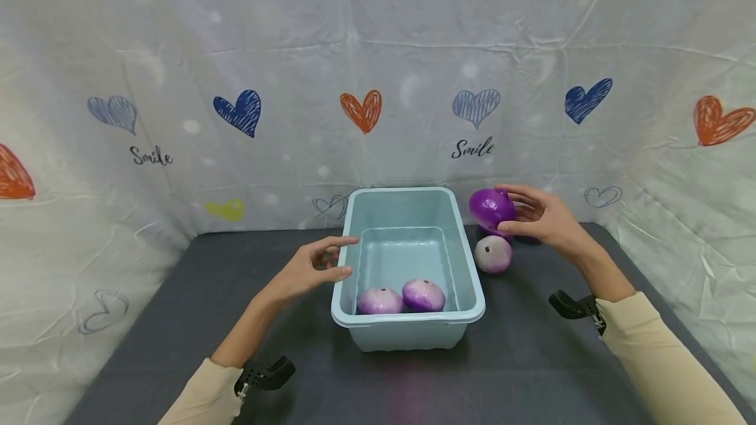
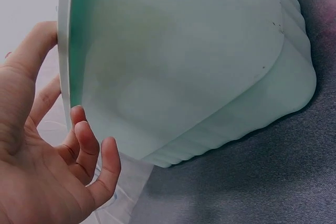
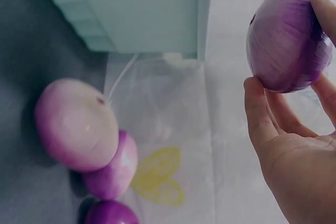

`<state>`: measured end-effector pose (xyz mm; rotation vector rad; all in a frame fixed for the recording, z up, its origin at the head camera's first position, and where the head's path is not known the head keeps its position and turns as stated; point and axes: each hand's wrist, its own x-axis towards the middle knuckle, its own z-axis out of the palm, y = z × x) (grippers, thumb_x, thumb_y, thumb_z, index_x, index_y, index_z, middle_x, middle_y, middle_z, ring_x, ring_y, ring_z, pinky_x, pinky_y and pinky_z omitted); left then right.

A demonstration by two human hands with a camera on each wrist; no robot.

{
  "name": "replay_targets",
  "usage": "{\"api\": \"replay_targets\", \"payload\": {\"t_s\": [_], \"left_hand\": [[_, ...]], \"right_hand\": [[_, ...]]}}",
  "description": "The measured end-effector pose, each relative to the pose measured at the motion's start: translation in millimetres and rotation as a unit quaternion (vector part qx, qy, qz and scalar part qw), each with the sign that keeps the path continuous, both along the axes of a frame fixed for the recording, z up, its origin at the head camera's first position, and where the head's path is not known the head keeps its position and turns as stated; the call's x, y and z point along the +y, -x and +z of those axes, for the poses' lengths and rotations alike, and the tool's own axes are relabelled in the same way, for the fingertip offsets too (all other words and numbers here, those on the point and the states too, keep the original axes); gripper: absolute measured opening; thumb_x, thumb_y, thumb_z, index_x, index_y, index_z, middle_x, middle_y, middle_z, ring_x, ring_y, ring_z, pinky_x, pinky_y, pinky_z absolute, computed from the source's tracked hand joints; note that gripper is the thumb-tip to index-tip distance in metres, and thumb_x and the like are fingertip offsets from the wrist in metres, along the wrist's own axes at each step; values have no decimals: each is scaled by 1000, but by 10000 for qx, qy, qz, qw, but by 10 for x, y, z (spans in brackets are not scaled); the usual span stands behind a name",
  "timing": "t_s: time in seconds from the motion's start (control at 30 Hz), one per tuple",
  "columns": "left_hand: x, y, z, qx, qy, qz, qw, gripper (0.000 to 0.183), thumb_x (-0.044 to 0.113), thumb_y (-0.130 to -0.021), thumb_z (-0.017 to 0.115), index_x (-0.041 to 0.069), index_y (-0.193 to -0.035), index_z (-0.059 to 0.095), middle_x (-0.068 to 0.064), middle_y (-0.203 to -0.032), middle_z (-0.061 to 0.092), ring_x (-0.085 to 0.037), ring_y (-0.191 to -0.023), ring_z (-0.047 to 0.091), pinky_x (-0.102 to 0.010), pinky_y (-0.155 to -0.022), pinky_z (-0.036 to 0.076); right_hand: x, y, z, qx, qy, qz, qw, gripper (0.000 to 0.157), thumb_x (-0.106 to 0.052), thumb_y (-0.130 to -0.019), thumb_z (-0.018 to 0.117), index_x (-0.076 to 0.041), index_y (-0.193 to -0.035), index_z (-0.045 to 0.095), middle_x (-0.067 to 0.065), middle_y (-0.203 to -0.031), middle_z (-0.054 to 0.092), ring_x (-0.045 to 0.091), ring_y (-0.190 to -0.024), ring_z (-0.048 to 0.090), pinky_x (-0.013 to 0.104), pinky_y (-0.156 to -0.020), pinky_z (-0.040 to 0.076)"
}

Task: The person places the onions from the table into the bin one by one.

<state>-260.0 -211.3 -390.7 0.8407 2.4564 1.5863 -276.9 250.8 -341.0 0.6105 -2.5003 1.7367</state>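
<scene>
The right hand (image 1: 543,215) is clamped on a purple onion (image 1: 489,207), thumb on one side and fingers on the other. This onion is located beyond the right wall of the pale blue tub (image 1: 407,318), clear of the bench (image 1: 531,359); the fingers cover part of its right side in the head view. In the right wrist view, the thumb is cut off by the frame edge.

The left hand (image 1: 313,267) is positioned at the tub's left rim, thumb and index finger apart, the other fingers loosely bent. In the left wrist view, the rim hides two of the digit tips; contact with the rim cannot be confirmed.

Two onions sit inside the tub at the near end: a left onion (image 1: 380,301) and a right onion (image 1: 423,296). The near rim conceals their undersides.

Outside the tub, on the right, a pale onion (image 1: 493,254) rests on the bench. The right wrist view shows a second onion (image 3: 113,174) partly covered by the pale one, and a deep purple onion (image 3: 111,214) cut off by the lower frame edge. In the head view, the held onion and right hand largely obscure this area.

The left sleeve (image 1: 203,395) and right sleeve (image 1: 661,353) run out of frame.
</scene>
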Motion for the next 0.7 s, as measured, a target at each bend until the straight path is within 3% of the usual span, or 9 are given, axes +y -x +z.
{"api": "replay_targets", "payload": {"t_s": [0.2, 0.43, 0.7], "left_hand": [[1, -10, -9, -48, 37, 55, 10000, 52, 19, -96, 72, 9, -145, 58, -16, -100, 49, -23, -74, 46, -36, -70, 43], [4, -28, -24, -57, 29, 105, 9999, 52, 19, -97, 72, 11, -146, 57, -16, -99, 48, -20, -72, 46, -36, -70, 43], [10, -29, 5, -165, 95, 223, 9996, 52, 22, -96, 73, 11, -145, 59, -17, -101, 47, -21, -74, 45, -37, -71, 43]], "right_hand": [[-129, 42, 54, 125, 114, 327, 9993, 67, -12, -88, 81, -12, -149, 52, 14, -147, 48, 36, -134, 46, 47, -107, 38], [-303, 94, 79, 313, 236, 809, 9960, 67, -7, -86, 82, -9, -147, 54, 11, -144, 53, 33, -130, 51, 40, -103, 43], [-491, 96, 136, 413, 282, 1297, 9903, 68, -6, -85, 83, -6, -146, 54, 9, -145, 53, 32, -130, 51, 40, -101, 45]]}}
